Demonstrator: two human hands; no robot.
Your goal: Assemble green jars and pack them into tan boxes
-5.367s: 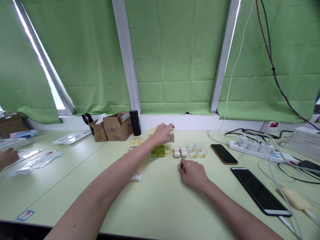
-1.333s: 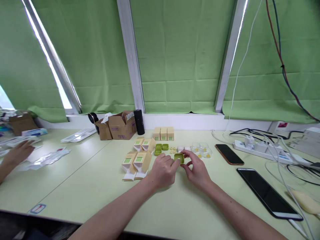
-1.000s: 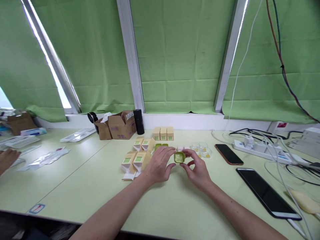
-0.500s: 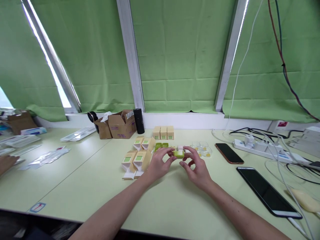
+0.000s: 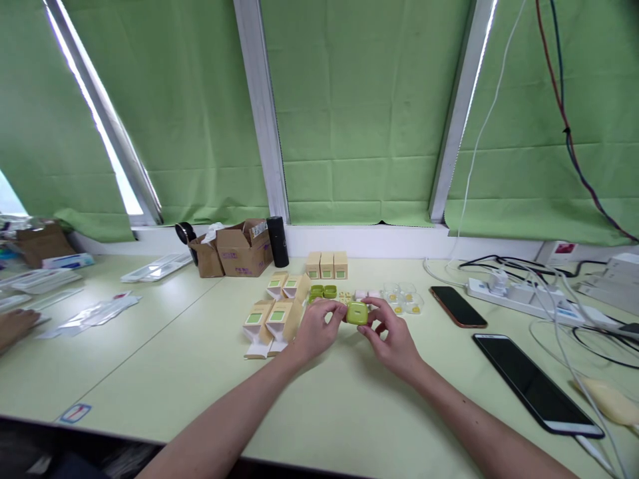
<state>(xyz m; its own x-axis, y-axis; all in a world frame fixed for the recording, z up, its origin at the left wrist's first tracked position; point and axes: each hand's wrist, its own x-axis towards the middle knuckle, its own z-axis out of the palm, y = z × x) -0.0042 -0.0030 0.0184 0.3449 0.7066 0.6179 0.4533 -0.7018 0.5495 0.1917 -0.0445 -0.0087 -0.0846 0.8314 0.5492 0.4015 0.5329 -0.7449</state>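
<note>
Hands facing, fingers curled, green cup between

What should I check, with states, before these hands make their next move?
1. Green piece in right hand's grip: ok, held at its right edge.
2. Left hand at the piece: ok, fingertips at its left edge.
3. Hollow side visible: not ok, flat side faces the camera.
4. Anything inside the piece: cannot tell.
5. Larger phone clear of both hands: ok, apart.
</note>
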